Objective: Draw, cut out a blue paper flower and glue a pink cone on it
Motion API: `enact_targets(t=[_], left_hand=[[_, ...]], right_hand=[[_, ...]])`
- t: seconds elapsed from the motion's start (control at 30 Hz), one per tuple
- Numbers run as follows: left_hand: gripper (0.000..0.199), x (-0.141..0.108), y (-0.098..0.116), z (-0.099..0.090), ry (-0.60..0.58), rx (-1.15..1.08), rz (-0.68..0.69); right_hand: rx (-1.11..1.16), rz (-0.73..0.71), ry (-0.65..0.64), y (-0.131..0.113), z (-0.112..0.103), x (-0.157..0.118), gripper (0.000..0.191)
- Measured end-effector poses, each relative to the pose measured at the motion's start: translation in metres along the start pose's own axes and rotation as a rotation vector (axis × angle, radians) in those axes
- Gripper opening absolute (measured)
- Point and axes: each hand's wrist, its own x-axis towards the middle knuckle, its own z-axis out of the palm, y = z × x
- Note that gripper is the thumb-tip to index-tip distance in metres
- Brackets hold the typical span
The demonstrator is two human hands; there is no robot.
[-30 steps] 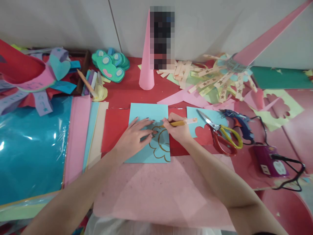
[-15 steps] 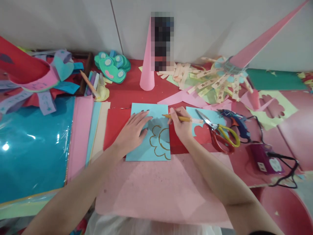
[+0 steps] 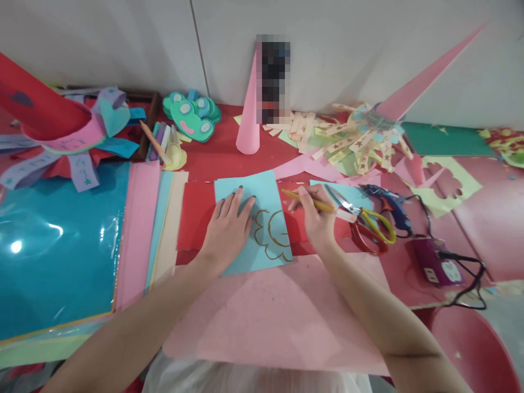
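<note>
"Light-blue paper (image 3: 262,191), where is it, please, and what is at its left?"

"It lies under the left hand (image 3: 229,229) and partly over a red sheet (image 3: 198,213), which shows on the left side of this hand. Farther left is a shiny blue packet (image 3: 61,251)."

"Does the left hand grasp something?"

"No, it is flat, with the fingers spread on the paper. To the right of these fingers there is a brown curved drawing (image 3: 278,229)."

"And the right hand (image 3: 319,218)?"

"It is closed around a yellow pencil (image 3: 325,206). The tip points to the left, near the right edge of the paper; I cannot tell if it touches."

"What is right of this grip?"

"Just beside it are the scissors (image 3: 359,212), with one red and one yellow handle, then a blue glue gun (image 3: 391,208), and farther a purple box (image 3: 436,265)."
</note>
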Motion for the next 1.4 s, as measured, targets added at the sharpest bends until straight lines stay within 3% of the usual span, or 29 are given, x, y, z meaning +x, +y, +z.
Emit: enact_targets(t=[0.17,0.37,0.63,0.93,1.17,1.4], left_hand=[[0.042,0.002,-0.006,0.002,0.082,-0.049,0.037],[0.039,0.005,-0.011,0.009,0.044,-0.103,0.064],[0.040,0.006,-0.011,0.010,0.016,-0.090,0.067],[0.040,0.005,-0.010,0.008,0.008,-0.097,0.058],[0.041,0.005,-0.011,0.010,0.014,-0.098,0.064],[0.041,0.005,-0.010,0.009,0.006,-0.102,0.064]], right_hand=[[-0.043,0.003,-0.032,0.006,0.005,-0.012,0.020],[-0.110,0.086,-0.064,0.019,0.008,-0.012,0.030],[-0.174,0.038,-0.187,0.018,0.011,-0.017,0.030],[-0.233,-0.003,-0.225,0.019,0.013,-0.020,0.027],[-0.283,-0.021,-0.230,0.024,0.012,-0.021,0.024],[-0.301,-0.060,-0.145,0.024,0.015,-0.023,0.028]])
